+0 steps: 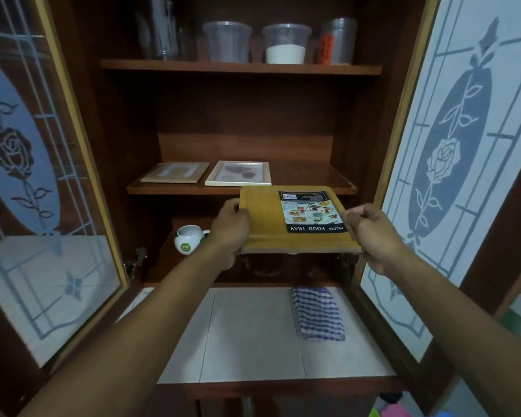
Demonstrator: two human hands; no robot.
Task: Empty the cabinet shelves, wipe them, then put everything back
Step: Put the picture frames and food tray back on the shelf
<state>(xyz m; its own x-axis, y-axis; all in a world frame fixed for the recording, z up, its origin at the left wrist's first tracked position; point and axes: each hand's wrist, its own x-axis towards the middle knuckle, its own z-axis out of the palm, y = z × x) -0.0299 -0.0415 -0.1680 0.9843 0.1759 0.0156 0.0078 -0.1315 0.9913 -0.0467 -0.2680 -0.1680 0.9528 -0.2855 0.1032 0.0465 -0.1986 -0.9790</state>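
Observation:
A yellow wooden food tray (pixel 265 221) with a printed label hangs level in front of the cabinet's middle shelf (pixel 313 180). My left hand (pixel 230 228) grips its left edge and my right hand (pixel 370 233) grips its right edge. Two flat picture frames, a wooden frame (pixel 175 173) and a white frame (pixel 238 173), lie on the middle shelf behind the tray. A white mug (pixel 188 238) stands on the lower shelf, left of the tray. On the top shelf (pixel 241 67) stand several clear plastic containers (pixel 286 43) and jars.
Both glass cabinet doors, the left door (pixel 42 206) and the right door (pixel 451 176), stand wide open. A blue-and-white striped cloth (pixel 316 313) lies folded on the tiled counter (pixel 247 332) below the cabinet.

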